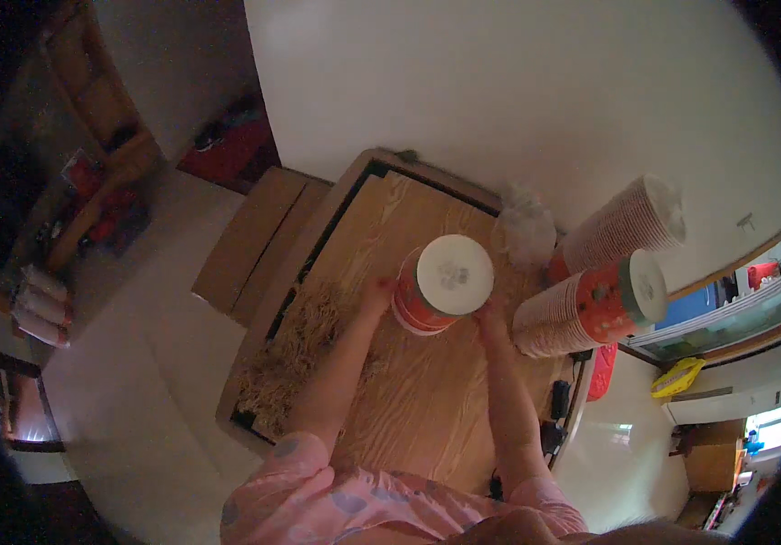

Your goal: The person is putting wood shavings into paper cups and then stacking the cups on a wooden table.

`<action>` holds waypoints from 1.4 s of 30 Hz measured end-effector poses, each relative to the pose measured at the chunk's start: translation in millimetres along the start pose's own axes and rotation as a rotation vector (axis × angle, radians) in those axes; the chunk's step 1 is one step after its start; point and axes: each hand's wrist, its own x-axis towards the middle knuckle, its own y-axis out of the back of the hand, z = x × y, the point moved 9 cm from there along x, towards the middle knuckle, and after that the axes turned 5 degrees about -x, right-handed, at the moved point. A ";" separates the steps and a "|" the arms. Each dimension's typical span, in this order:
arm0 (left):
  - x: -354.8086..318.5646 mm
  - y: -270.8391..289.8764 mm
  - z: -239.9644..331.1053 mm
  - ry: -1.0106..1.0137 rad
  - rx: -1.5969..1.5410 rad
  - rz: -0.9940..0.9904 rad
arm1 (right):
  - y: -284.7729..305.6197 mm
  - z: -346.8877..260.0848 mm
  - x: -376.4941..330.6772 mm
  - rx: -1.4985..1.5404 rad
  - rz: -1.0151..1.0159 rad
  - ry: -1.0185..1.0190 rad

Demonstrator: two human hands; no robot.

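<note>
A short stack of paper tubs (413,309), red with a green band, stands bottom-up on the wooden table with its round white base toward me. My left hand (378,295) presses against the stack's left side, fingers curled to it and partly hidden. On the opposite side my right hand (492,313) grips low near the rim, its fingertips mostly out of sight behind the tubs. Close by on the right, a tall nested tub stack (581,304) with a white base stands bottom-up. Behind it rises another tall nested stack (622,222), partly wrapped in clear plastic.
Shredded tan paper filler (304,350) lies along the table's left side. A crumpled clear plastic bag (525,232) sits at the far edge by the wall. Dark small devices (554,422) line the right edge. A cardboard box (258,241) stands left of the table (408,413).
</note>
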 end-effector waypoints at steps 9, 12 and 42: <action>-105.7 28.2 104.7 -0.077 -0.275 -0.206 | -13.0 -124.8 -136.7 0.245 -0.323 0.191; -124.9 56.6 84.4 -0.261 -0.007 -0.175 | 9.5 -112.8 -178.2 -0.381 -0.390 0.171; -257.3 132.1 -34.7 -0.011 0.581 0.110 | -60.1 -135.5 -353.0 -1.270 -0.464 0.728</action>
